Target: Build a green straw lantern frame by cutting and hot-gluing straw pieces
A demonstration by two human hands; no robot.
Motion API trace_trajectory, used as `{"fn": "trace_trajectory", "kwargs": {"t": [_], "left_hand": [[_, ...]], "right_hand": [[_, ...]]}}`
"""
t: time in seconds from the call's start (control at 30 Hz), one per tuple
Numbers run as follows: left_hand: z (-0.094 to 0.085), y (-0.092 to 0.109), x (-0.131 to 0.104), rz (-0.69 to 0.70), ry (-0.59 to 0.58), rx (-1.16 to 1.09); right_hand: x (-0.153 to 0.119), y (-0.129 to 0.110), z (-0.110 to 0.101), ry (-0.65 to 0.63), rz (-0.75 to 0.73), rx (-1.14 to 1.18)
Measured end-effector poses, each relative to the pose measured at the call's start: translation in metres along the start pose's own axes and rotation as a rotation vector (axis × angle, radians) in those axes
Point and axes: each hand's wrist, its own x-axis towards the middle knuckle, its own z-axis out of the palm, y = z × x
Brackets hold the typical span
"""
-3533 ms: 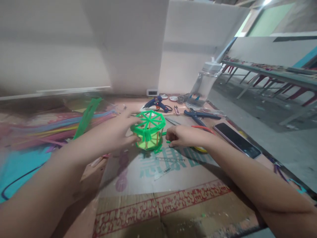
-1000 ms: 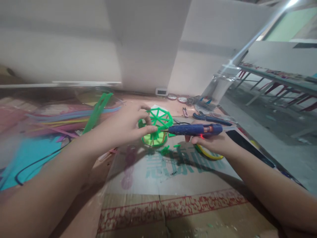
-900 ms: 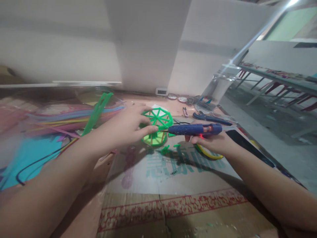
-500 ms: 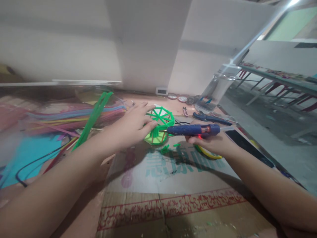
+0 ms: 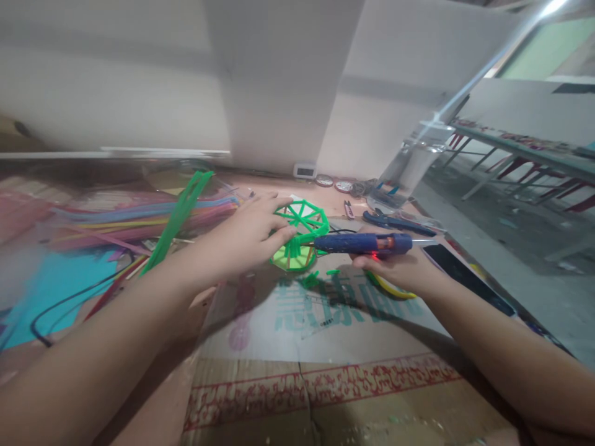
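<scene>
A small green craft frame [image 5: 320, 222] stands at the middle of the table, with a spoked wheel-like top and a light green round base [image 5: 297, 263]. My left hand [image 5: 260, 226] holds its left side, thumb and fingers closed on the upper part. In my right hand [image 5: 395, 266] is a blue hot glue gun [image 5: 344, 243], a red light glowing on its underside and a clear glue stick out of its back. Its nozzle points left, at the green frame; whether the tip touches is hard to see. Short green offcuts [image 5: 310, 280] lie just in front.
Green fuzzy strips [image 5: 176, 217] and coloured bundles [image 5: 199, 214] lie left, beside a blue sheet [image 5: 60, 291] with a cable. To the right are blue-handled cutters [image 5: 395, 222], a clear bottle [image 5: 409, 164], a dark phone [image 5: 450, 272] and a yellow ring [image 5: 395, 290].
Both hands, the glue gun and the green frame keep nearly the same places. Only a very slight shift of the view shows.
</scene>
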Motion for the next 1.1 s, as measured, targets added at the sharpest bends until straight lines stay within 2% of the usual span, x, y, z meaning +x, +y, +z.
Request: {"fn": "trace_trajectory", "kwargs": {"t": [0.47,0.7,1.1], "left_hand": [[-0.001,0.002,0.000,-0.008,-0.015,0.016],[-0.001,0.002,0.001,-0.008,-0.022,0.028],[0.000,0.001,0.000,-0.009,-0.019,0.026]], "right_hand": [[0.002,-0.011,-0.004,0.002,-0.014,-0.036],[0.000,-0.007,-0.003,0.017,0.016,-0.032],[0.001,-0.010,-0.001,0.009,-0.020,0.099]]}}
